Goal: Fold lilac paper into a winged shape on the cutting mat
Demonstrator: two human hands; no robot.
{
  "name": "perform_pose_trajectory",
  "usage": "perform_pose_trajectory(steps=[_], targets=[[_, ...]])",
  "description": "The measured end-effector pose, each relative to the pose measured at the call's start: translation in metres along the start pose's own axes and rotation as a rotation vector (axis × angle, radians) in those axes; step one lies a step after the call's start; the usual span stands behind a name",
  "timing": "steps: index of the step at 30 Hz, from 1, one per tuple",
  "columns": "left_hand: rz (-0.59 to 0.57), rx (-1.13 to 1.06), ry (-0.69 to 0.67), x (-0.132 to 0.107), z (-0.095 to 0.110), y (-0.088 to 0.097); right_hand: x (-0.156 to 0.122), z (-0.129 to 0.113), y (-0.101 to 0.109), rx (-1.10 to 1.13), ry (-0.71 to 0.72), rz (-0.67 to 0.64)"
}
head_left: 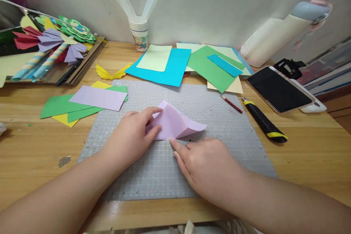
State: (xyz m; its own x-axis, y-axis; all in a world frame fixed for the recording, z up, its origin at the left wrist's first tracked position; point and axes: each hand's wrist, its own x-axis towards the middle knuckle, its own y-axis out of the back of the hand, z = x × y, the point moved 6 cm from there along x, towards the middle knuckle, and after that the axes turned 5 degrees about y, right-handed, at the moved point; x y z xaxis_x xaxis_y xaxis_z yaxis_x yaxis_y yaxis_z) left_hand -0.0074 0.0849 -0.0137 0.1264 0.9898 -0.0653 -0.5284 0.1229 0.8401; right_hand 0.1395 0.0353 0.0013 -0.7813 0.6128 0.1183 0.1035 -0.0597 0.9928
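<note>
Over the cutting mat's (238, 126) middle, purple paper (172, 120) bows upward! The left hand (130, 135) pinches one side between fingers; the right hand (205, 162) presses a fingertip, others hidden. Uneven pressure could skew the crease.

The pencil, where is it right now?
In the head view, the pencil lies right of centre, on the grey cutting mat near its upper right corner, just left of the black-and-yellow cutter.

left hand (133, 131): thumb (153, 132) below bent fingers (151, 111) | right hand (207, 162): index finger (178, 147) extended | forearms (79, 182) angled inward
</note>
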Motion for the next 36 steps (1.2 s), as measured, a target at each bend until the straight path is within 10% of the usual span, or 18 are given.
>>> perform_pose_trajectory(steps=[3, 9, 14, 18, 27, 36], targets=[[0.011, -0.029, -0.017, -0.002, 0.003, 0.004, 0.0, 0.005, 0.011, 0.168, 0.032, 0.15], [0.131, -0.331, -0.052, -0.01, 0.009, 0.032, -0.012, 0.055, 0.056, 0.35, -0.106, 0.847], [-0.054, -0.819, 0.211, -0.005, -0.003, 0.027, 0.01, 0.087, 0.009, 1.287, -0.343, 0.422], [-0.12, -0.98, 0.43, -0.002, -0.014, 0.016, 0.012, 0.092, -0.013, 1.671, -0.558, 0.395], [-0.075, -1.574, 0.453, 0.003, -0.007, 0.017, 0.013, 0.101, -0.026, 1.517, -0.584, 0.499], [-0.141, -1.471, 0.586, -0.004, -0.01, -0.002, 0.014, 0.089, -0.025, 1.312, -0.534, 0.402]])
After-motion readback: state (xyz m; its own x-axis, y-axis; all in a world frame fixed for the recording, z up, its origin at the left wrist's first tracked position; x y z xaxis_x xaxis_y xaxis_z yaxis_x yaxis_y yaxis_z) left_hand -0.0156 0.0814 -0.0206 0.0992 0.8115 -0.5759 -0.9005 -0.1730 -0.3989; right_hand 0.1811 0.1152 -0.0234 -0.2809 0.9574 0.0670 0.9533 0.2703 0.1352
